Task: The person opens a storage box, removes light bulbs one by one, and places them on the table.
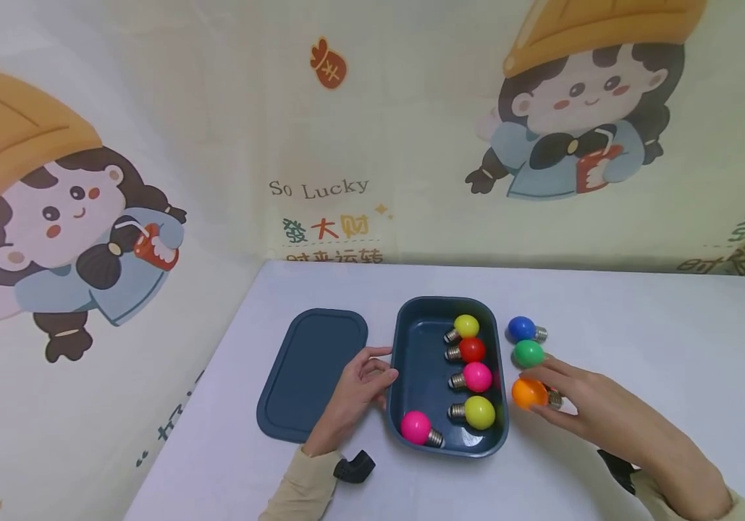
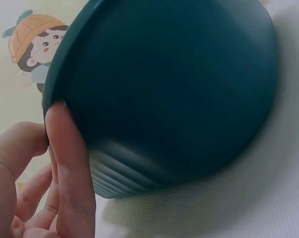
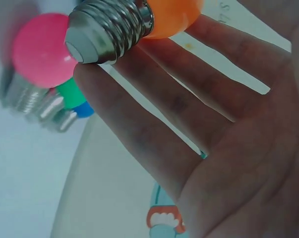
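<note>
Currently an orange screw-base light bulb [image 1: 529, 394] is sitting between the right hand's thumb and fingers, just beyond the tray's right wall; the fingers are closing narrowly on it. Its globe is running out of the right wrist view at the top, and whether it is touching the table [image 1: 646, 325] I cannot tell. The right hand [image 1: 581, 398] is partly covering its metal base in the head view.

Just past it, a green bulb [image 1: 529, 354] is hiding its base behind the fingers, and a blue bulb [image 1: 520, 329] is lying beyond that. The right wrist view is also showing a pink bulb [image 3: 42, 49] beside these, overlapping them; I cannot place it in the head view.

The left hand [image 1: 362, 387] is pinching the left rim of a dark blue tray [image 1: 427, 362], some fingers disappearing behind the hand. Inside, an upper yellow bulb [image 1: 467, 325], a red bulb [image 1: 473, 349], a middle pink bulb [image 1: 478, 377] and a lower yellow bulb [image 1: 480, 412] are lining the right side; a corner pink bulb [image 1: 415, 427] is lying near-left.

Farther left, a flat dark blue lid [image 1: 320, 362] is lying partly under the left hand's outline. Beige sleeves [image 1: 303, 488] are running off the bottom edge.
</note>
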A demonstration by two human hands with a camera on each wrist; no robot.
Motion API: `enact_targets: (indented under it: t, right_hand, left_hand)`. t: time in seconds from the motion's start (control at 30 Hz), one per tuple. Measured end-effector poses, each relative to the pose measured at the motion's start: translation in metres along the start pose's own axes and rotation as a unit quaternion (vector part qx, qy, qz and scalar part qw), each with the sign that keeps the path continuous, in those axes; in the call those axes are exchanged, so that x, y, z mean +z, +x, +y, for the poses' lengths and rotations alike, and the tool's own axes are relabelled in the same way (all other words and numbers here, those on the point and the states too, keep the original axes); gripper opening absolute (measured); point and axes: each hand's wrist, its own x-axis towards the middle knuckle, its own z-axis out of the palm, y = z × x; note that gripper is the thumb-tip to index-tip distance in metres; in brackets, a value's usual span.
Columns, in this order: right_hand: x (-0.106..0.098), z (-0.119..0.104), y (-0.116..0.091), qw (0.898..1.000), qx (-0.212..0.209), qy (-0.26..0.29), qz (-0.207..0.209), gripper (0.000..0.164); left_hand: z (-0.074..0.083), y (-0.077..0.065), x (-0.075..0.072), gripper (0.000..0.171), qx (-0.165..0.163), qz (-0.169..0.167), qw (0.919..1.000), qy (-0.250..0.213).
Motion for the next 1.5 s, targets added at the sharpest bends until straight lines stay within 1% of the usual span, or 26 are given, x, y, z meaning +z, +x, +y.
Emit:
enact_targets:
  t: [0.4, 0.73, 0.97, 1.2, 1.5]
  right_hand:
    - [0.015, 0.015, -0.007, 0.999, -0.005, -0.032, -0.011, 0.044]
    - [0.021, 0.022, -0.005, 0.998, 0.038, -0.017, -0.056, 0.039]
    - [0.026, 0.024, -0.006, 0.997, 0.046, -0.014, -0.057, 0.038]
    - [0.026, 0.024, -0.005, 0.996, 0.055, -0.019, -0.063, 0.043]
    - [0.021, 0.021, -0.001, 0.996, 0.047, -0.034, -0.060, 0.040]
  left_hand:
    - [-0.005, -0.002, 0.001, 0.047, 0.002, -0.003, 1.0000, -0.004]
    - [-0.005, -0.002, 0.001, 0.047, 0.001, -0.004, 0.9999, -0.014]
    - [-0.006, -0.001, 0.002, 0.047, 0.000, -0.004, 0.9999, -0.015]
    - [-0.005, -0.001, 0.002, 0.047, 0.004, -0.008, 0.9998, -0.015]
    - [-0.002, 0.000, 0.000, 0.047, 0.010, -0.008, 0.9998, -0.013]
